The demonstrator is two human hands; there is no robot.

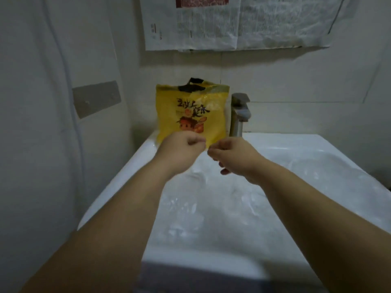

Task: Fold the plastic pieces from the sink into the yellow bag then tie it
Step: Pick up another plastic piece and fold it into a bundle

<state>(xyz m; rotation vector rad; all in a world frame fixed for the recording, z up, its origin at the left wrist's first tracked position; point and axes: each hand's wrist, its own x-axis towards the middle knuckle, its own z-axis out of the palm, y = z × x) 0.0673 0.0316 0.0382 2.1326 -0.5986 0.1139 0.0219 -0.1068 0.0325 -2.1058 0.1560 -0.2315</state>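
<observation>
Two hands reached out close together. The left hand (182, 144) and right hand (231, 155) each had fingers curled in a pinch, seemingly on the top edge of one clear plastic sheet (200, 176) hanging between them, though blur made the grip uncertain. Below lay crumpled plastic pieces (190, 210) in the one white sink (118, 187), too blurred to count. One yellow bag (190, 111) stood upright at the far left corner, printed face near, black handle up, long axis vertical, just left of the single tap (239, 115).
</observation>
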